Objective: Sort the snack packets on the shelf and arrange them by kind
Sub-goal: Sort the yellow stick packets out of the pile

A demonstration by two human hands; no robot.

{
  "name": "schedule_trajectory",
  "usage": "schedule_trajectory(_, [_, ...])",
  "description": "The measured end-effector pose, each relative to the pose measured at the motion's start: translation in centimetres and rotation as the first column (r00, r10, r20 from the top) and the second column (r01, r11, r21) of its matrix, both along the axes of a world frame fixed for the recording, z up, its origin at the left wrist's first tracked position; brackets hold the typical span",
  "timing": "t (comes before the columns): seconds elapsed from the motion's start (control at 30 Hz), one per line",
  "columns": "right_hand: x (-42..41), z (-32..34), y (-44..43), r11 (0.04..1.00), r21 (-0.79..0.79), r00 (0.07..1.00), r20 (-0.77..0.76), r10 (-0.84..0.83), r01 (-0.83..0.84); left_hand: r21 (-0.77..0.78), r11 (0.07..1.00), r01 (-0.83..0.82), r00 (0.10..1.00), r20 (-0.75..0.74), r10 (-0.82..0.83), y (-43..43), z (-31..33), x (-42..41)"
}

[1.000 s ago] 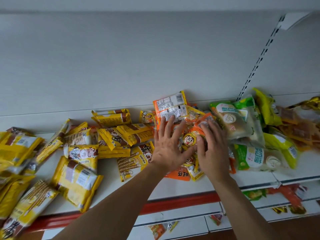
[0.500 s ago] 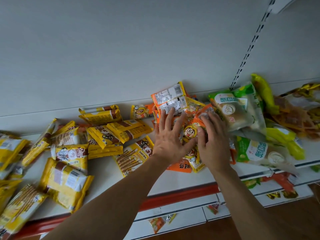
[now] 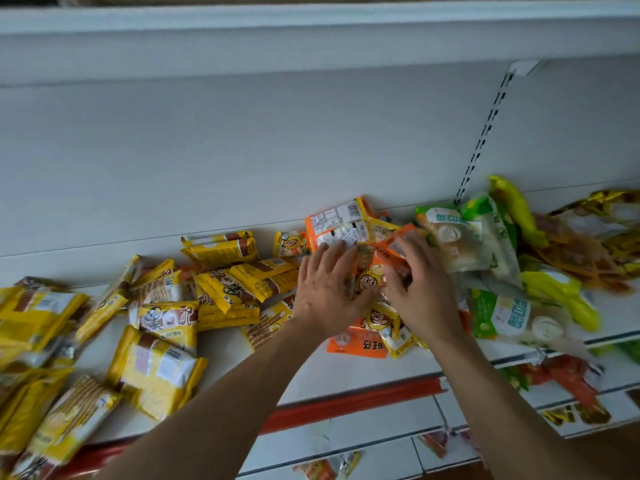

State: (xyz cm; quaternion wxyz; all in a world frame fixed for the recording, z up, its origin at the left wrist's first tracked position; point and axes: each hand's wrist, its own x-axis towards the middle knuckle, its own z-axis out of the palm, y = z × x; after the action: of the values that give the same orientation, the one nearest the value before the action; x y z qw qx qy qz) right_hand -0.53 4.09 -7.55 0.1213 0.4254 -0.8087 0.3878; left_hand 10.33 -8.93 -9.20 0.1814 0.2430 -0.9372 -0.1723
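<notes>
Small orange and yellow snack packets (image 3: 337, 220) with a cartoon face lie heaped in the middle of the white shelf (image 3: 346, 375). My left hand (image 3: 325, 292) rests flat on the heap's left side, fingers spread, holding nothing. My right hand (image 3: 420, 292) is on the heap's right side, its fingers and thumb curled around one small orange packet (image 3: 394, 244). Another orange packet (image 3: 356, 342) pokes out below my wrists. Yellow biscuit packets (image 3: 162, 365) are scattered over the left half of the shelf. Green bread packets (image 3: 457, 237) are piled to the right.
Gold and brown packets (image 3: 588, 244) lie at the far right, against the back wall. A red price strip (image 3: 346, 403) runs along the shelf's front edge. A lower shelf (image 3: 381, 452) holds a few more packets. A slotted upright (image 3: 485, 133) rises behind the green packets.
Both hands stay on the orange heap. My right fingers have curled tighter around a packet. The view has tilted, so the shelf sits slightly lower and further right.
</notes>
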Motion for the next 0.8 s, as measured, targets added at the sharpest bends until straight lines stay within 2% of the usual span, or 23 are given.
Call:
schedule_trajectory(0.1, [0.4,0.5,-0.7,0.999,-0.034,0.996,-0.086,-0.031,0.028,-0.012,1.0,-0.017,1.0,0.022,0.017,-0.2,0.7,0.9])
schedule_trajectory(0.17, [0.4,1.0,-1.4,0.998,0.0,0.991,-0.119,-0.057,0.057,0.003,1.0,-0.015,1.0,0.018,0.015,-0.3,1.2,1.5])
schedule_trajectory(0.3, [0.4,2.3,-3.1,0.979,0.195,0.995,-0.094,-0.045,0.063,-0.005,1.0,0.012,1.0,0.002,-0.012,-1.0,2.5,3.2])
schedule_trajectory(0.43, [0.3,3.8,-5.0,0.911,0.384,0.98,-0.181,-0.085,0.15,-0.066,0.998,0.004,1.0,0.019,-0.003,-2.1,4.1,5.3])
schedule_trajectory(0.53, [0.5,5.1,-6.5,0.859,0.469,0.964,-0.248,-0.095,0.205,-0.148,0.989,-0.023,1.0,0.013,0.025,-2.7,5.2,7.1])
schedule_trajectory(0.7, [3.4,6.5,-10.3,0.87,0.465,0.959,-0.282,-0.026,0.16,-0.146,0.988,-0.058,0.998,-0.02,0.055,-3.9,7.1,10.9])
schedule_trajectory(0.8, [7.3,6.7,-13.0,0.858,0.505,0.97,-0.239,0.036,0.093,-0.171,0.979,-0.111,0.993,-0.051,0.103,-5.5,7.8,14.5])
